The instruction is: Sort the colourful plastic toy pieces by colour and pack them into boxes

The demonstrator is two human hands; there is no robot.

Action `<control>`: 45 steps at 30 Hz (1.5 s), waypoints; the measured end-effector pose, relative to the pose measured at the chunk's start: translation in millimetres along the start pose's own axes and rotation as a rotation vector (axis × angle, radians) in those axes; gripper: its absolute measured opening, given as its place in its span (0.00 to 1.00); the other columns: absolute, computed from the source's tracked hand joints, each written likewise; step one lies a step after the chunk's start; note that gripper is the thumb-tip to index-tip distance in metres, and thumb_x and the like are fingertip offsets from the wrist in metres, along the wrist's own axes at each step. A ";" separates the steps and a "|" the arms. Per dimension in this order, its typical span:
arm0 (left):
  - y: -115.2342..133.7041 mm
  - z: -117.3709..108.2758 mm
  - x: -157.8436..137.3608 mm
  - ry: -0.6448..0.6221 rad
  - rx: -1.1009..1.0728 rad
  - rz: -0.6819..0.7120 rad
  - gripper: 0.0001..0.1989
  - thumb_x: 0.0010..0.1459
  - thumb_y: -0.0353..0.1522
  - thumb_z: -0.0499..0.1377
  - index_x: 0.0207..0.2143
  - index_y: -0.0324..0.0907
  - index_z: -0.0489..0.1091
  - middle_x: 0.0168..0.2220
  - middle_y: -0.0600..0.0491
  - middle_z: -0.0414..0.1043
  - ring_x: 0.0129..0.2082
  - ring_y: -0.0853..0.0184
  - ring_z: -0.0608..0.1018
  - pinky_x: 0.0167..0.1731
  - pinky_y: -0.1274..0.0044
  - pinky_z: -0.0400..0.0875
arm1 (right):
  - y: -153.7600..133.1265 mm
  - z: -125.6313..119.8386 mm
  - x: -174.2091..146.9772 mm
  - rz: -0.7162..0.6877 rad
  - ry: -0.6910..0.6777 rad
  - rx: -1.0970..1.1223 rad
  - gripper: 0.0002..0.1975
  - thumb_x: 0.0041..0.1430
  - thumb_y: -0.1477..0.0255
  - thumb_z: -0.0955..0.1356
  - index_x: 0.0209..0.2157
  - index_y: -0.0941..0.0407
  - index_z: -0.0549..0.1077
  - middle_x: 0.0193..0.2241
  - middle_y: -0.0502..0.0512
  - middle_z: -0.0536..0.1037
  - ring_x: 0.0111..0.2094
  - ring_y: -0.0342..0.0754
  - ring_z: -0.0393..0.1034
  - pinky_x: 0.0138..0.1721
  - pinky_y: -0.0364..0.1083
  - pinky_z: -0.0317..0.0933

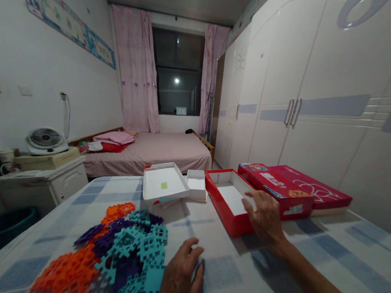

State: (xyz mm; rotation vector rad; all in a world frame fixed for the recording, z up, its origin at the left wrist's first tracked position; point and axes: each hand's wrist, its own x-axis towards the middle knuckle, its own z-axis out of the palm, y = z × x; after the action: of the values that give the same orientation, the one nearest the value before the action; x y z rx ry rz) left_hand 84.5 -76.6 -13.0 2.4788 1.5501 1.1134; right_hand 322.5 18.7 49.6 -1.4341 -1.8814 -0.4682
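A pile of flat interlocking plastic pieces in orange [69,278], teal [127,242] and dark purple [126,273] lies on the left of the table. Just right of this pile, my left hand [180,280] rests low over the tablecloth, fingers loosely bent and apart, holding nothing. An open red box [219,205] with a white inside stands in the middle right, with no contents visible. My right hand [265,214] grips its near right edge, fingers curled over the rim; the hand hides that corner.
Beyond lie a white shallow box lid [164,184] and a small white box [196,184]. Red printed boxes [283,185] sit at the right. All rest on a blue-and-white checked tablecloth [220,278]. A bed [155,147] stands behind, wardrobes [316,77] on the right.
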 end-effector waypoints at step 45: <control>5.6 -4.9 3.5 -0.437 -0.205 -0.329 0.14 0.45 0.36 0.63 0.19 0.40 0.62 0.17 0.63 0.54 0.19 0.76 0.59 0.21 0.81 0.48 | 115.6 -42.1 71.7 0.012 -0.483 -0.689 0.16 0.60 0.68 0.62 0.46 0.62 0.69 0.44 0.68 0.71 0.44 0.59 0.67 0.43 0.57 0.57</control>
State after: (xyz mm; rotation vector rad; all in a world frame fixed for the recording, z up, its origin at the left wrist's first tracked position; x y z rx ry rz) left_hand 87.0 -78.4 -5.3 2.0529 1.5390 0.5966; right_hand 435.3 76.3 114.8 -2.1561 -2.1937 -0.8876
